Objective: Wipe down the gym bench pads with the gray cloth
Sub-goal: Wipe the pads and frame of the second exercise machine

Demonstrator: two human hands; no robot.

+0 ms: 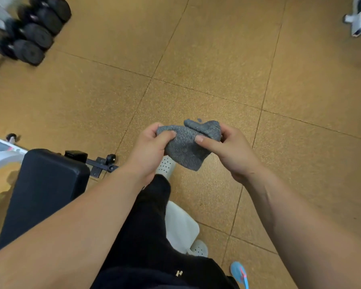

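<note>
I hold the gray cloth [187, 146] bunched up in front of me, above the floor. My left hand [149, 151] pinches its left edge and my right hand [230, 152] grips its right side, with one finger laid across the front. The black bench pad [44, 190] lies at the lower left, to the left of my left forearm and apart from the cloth. Its white frame [0, 159] shows at the left edge.
Black dumbbells [32, 32] rest on the floor at the top left. A white machine base [358, 21] stands at the top right. My dark trouser legs and white perforated shoes [165, 165] are below the hands. The floor is tan rubber tiles.
</note>
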